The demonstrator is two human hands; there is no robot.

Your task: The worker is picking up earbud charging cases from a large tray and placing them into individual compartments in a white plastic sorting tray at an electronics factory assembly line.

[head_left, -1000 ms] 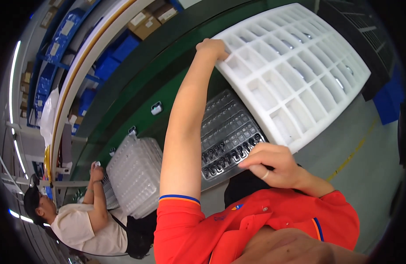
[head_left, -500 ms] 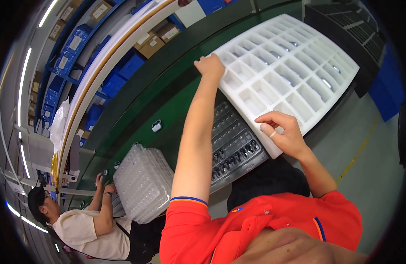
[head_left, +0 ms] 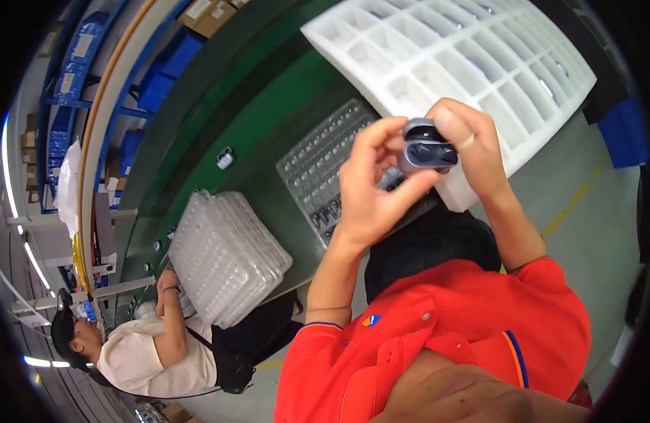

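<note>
In front of my chest is an opened earbud case (head_left: 429,156), with its dark inside showing and its lid tipped up. My left hand (head_left: 371,185) grips it from the left, thumb below and fingers behind. The fingers of my right hand (head_left: 476,146) close on its lid side. Just beyond the hands lies a white foam tray (head_left: 392,88) divided into compartments; several hold dark, shiny cases, while the near ones look bare. Partly behind my left hand is a clear blister tray (head_left: 307,166) with small dark pieces in its near rows.
A stack of clear plastic trays (head_left: 223,257) stands on the green bench (head_left: 258,106) to the left. Another small case (head_left: 226,158) lies on the bench beyond it. A co-worker (head_left: 156,352) is at the lower left. Blue bins (head_left: 171,70) fill shelves at the back.
My left hand has left the foam tray's far-left corner, and my right hand its near edge. Both are now together on an opened earbud case. The view has shifted.
</note>
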